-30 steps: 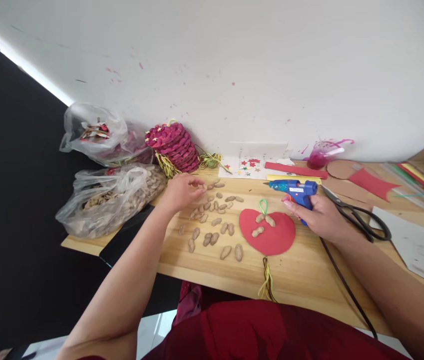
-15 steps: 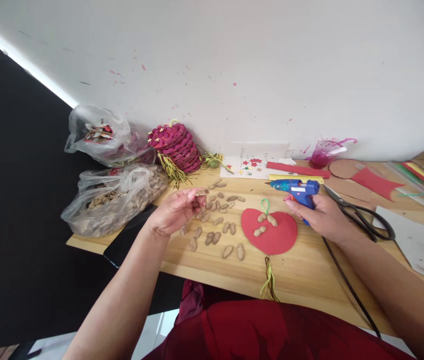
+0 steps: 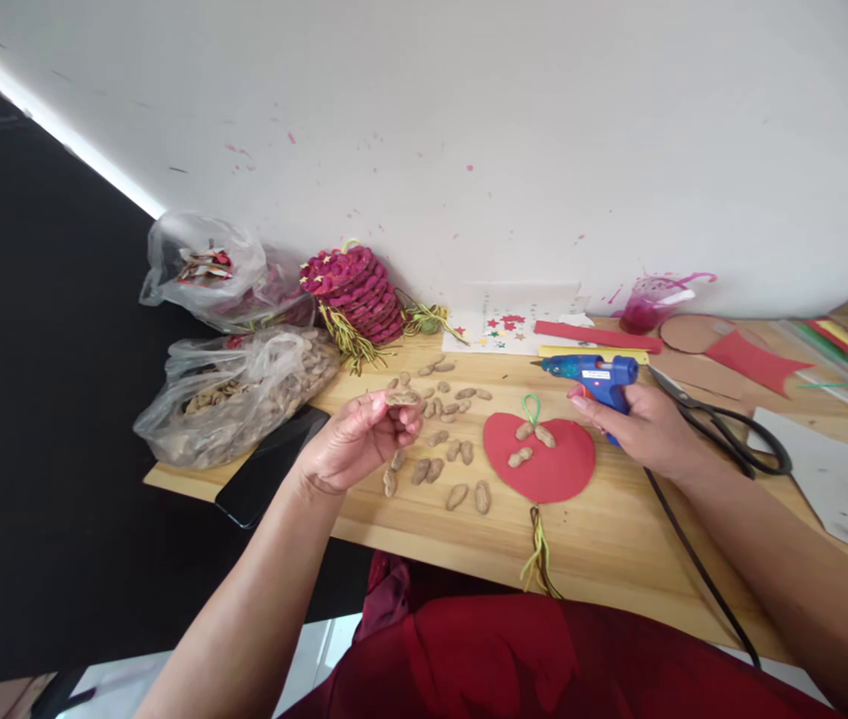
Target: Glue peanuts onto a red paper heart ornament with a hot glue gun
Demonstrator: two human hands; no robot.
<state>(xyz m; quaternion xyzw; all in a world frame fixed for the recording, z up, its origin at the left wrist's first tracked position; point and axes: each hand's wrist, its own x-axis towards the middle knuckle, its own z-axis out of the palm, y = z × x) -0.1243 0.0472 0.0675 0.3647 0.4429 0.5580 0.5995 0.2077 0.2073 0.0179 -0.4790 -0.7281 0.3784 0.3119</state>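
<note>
Thumb and fingertips of the left hand point(image 3: 356, 439) pinch a single peanut point(image 3: 403, 397), which sits over the near-left part of the scattered peanuts point(image 3: 457, 496), well apart from the red card point(image 3: 569, 469). The palm faces up and inward, the thumb lies on the near side of the shell, and the other fingers curl loosely beneath it. The wrist is bent slightly, with the forearm slanting up from the lower left. The right hand point(image 3: 652, 429) grasps the handle of a blue glue gun point(image 3: 599, 369), its thumb stretched forward near the orange trigger, the nozzle pointing left above the card's upper edge. That forearm reaches in from the lower right, beside the black cord point(image 3: 700, 569). Between the hands, the card lies flat on the wooden table point(image 3: 460, 544), bearing three peanuts, with a green loop point(image 3: 531, 407) at its top and a yellow-and-dark tassel point(image 3: 538, 549) below. Farther out, black-handled scissors point(image 3: 730, 439) lie just beyond the right hand; a dark phone point(image 3: 263, 479), a plastic bag of peanuts point(image 3: 296, 350) and a stack of magenta pieces point(image 3: 364, 300) stand to the left
</note>
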